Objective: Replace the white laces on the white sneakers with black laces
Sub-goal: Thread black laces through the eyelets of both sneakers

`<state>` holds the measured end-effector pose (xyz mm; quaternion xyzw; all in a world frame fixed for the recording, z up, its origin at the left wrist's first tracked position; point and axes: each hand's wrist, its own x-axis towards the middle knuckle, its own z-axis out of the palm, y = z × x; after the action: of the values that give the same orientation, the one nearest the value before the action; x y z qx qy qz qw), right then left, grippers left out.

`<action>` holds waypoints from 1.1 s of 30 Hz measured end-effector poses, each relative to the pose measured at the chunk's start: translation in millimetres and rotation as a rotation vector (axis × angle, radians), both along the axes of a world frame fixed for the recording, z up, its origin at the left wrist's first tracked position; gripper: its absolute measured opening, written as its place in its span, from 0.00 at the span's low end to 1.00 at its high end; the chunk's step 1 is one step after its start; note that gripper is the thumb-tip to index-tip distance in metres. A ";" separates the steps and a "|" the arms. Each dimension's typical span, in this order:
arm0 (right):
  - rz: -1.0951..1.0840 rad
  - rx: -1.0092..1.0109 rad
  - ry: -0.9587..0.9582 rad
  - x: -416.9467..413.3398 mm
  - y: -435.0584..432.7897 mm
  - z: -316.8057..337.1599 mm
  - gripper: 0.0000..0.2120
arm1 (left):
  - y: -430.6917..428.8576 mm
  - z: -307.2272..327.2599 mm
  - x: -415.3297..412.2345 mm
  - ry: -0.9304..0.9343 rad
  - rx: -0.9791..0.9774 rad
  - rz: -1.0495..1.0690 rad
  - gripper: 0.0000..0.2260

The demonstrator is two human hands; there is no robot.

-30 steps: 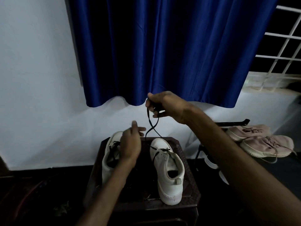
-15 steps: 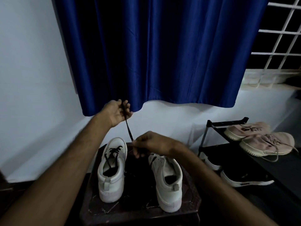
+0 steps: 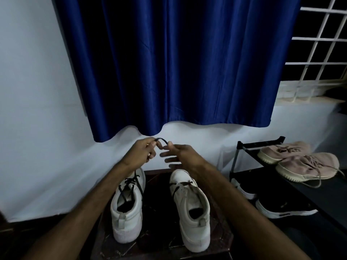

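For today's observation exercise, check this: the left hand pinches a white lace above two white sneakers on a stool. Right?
Not quite. The lace that the left hand pinches is black, not white, as the head view shows. It is above two white sneakers on a stool.

The left sneaker [image 3: 127,209] and right sneaker [image 3: 191,209] stand side by side on the surface [image 3: 159,241], heels near. Above their far ends are the left hand [image 3: 139,156] and right hand [image 3: 180,154], a lace [image 3: 161,140] between them. A shoe rack [image 3: 261,145] stands to the right, and a curtain [image 3: 178,62] hangs far behind.
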<state>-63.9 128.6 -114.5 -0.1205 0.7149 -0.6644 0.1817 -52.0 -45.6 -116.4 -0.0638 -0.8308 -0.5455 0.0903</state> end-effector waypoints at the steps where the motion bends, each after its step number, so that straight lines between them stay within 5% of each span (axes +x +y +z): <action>1: -0.022 -0.045 -0.038 -1.5 0.6 3.5 0.20 | 0.4 -4.3 2.0 -0.009 -0.023 -0.046 0.13; 7: -0.102 -0.281 -0.191 -7.6 -1.3 8.6 0.11 | -4.1 -18.7 13.0 -0.019 -0.277 -0.150 0.14; 12: -0.139 -0.223 -0.038 1.2 -4.3 -0.6 0.06 | -3.1 -21.2 22.5 -0.070 -0.285 -0.153 0.10; 16: -0.146 -0.069 0.110 13.5 -6.9 -4.0 0.02 | 7.6 -10.2 19.7 -0.029 0.128 0.016 0.14; 22: -0.094 0.068 0.265 21.3 -8.8 -11.6 0.03 | 24.1 -7.0 15.3 0.103 0.272 0.102 0.08; 25: -0.055 0.478 0.497 16.8 17.1 -15.0 0.10 | 34.7 -10.6 16.8 0.163 0.326 0.178 0.08; 29: 0.038 0.812 0.441 25.0 68.8 -30.9 0.15 | 58.8 -31.4 23.4 0.101 0.123 0.142 0.02; 33: 0.030 0.793 0.320 35.9 78.9 -40.1 0.16 | 80.0 -58.6 26.9 0.034 -0.053 0.171 0.08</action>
<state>-28.0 207.5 -154.6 -0.1534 0.9323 -0.3083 0.1103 -25.1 34.4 -175.0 -0.0043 -0.8459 -0.5123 0.1486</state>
